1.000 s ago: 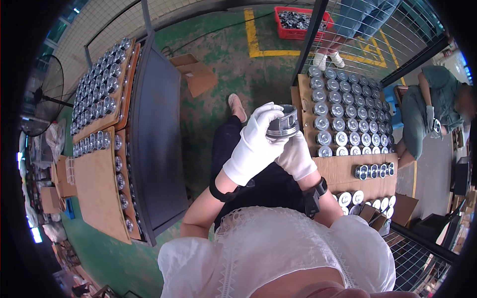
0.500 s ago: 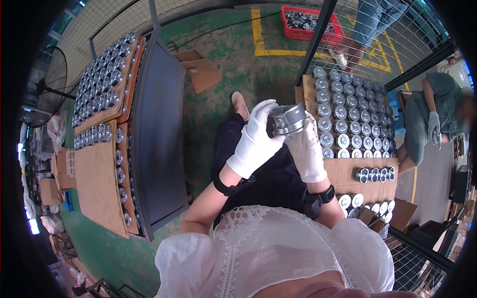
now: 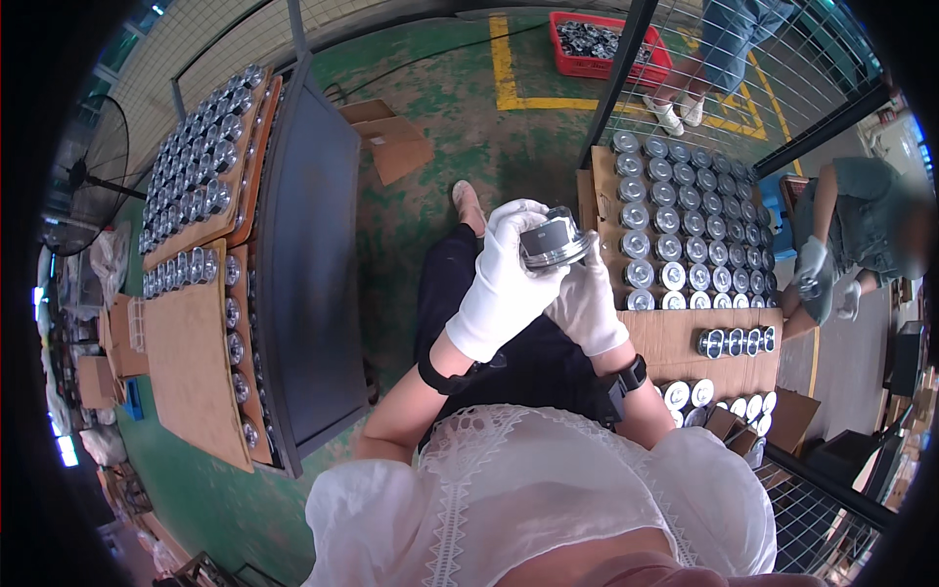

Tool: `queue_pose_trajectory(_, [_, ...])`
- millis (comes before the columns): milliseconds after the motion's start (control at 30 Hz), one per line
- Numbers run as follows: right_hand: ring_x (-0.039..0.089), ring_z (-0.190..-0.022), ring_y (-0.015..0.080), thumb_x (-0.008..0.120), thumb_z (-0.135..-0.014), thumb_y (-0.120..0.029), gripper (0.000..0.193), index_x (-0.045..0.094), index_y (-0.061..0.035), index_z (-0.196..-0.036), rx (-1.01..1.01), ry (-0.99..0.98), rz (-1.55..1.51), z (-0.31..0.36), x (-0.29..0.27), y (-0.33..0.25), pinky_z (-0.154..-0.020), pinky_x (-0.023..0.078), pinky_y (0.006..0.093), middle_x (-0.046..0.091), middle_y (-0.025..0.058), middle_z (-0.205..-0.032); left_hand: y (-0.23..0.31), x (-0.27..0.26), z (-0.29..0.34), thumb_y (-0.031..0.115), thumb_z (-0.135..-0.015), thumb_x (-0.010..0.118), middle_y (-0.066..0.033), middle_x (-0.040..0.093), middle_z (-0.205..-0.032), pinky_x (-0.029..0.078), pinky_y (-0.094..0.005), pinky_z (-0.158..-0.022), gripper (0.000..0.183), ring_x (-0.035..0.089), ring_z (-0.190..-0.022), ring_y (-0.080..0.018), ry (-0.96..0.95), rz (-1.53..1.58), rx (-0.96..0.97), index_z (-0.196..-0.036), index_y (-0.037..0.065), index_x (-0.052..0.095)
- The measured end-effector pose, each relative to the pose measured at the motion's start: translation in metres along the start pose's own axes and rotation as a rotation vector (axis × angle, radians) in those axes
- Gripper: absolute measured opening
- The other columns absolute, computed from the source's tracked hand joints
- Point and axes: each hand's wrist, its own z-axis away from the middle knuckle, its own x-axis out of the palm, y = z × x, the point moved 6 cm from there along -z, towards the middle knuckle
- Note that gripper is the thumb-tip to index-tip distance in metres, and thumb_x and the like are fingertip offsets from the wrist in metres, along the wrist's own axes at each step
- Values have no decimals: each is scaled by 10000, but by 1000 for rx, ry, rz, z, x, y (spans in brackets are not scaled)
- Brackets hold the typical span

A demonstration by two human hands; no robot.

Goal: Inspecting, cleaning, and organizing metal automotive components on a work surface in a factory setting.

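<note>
A metal piston (image 3: 556, 243) is held up in front of my body, tilted, with its ringed end downward and a dark patch on its side toward me. My gloved left hand (image 3: 501, 284) is closed round its left side. My gloved right hand (image 3: 589, 301) is closed at its lower right edge, its fingers partly hidden behind the piston. Right of my hands, rows of similar pistons (image 3: 668, 220) stand on a cardboard sheet (image 3: 657, 338). Several more pistons (image 3: 738, 342) lie in a short row nearer me.
At left stands a grey metal cart (image 3: 318, 264) bearing brown boards (image 3: 196, 362) and rows of pistons (image 3: 186, 157). A red crate (image 3: 587, 65) of metal parts and a cardboard piece (image 3: 399, 149) lie on the floor. Beyond the wire mesh at right, a co-worker (image 3: 851, 225) holds a part.
The piston has turned in my hands, so its dark side patch now faces me, and it sits slightly further left. My right hand has shifted left and lower beneath it.
</note>
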Motion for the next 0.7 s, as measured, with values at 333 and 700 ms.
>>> queue_pose_trajectory(333, [570,-1282,290,560,-977,-632,778,438,-35,-1459,62,12,630,7,21,15,-1123,446,435,559,150,-1418,3,-2,1,-51,-704,840,-151,562,-1272,551,-373,-958,620,622,-1178,-301,-45,-96,-8,-1215,35,499])
queue_pose_trajectory(700, [521,-1359,305,514,-1020,-583,737,387,-48,-1511,129,-46,432,7,11,15,-1161,417,470,492,162,-1507,0,2,4,-44,-696,835,-142,587,-1246,569,-386,-922,618,651,-1121,-321,-51,-153,-3,-1213,50,508])
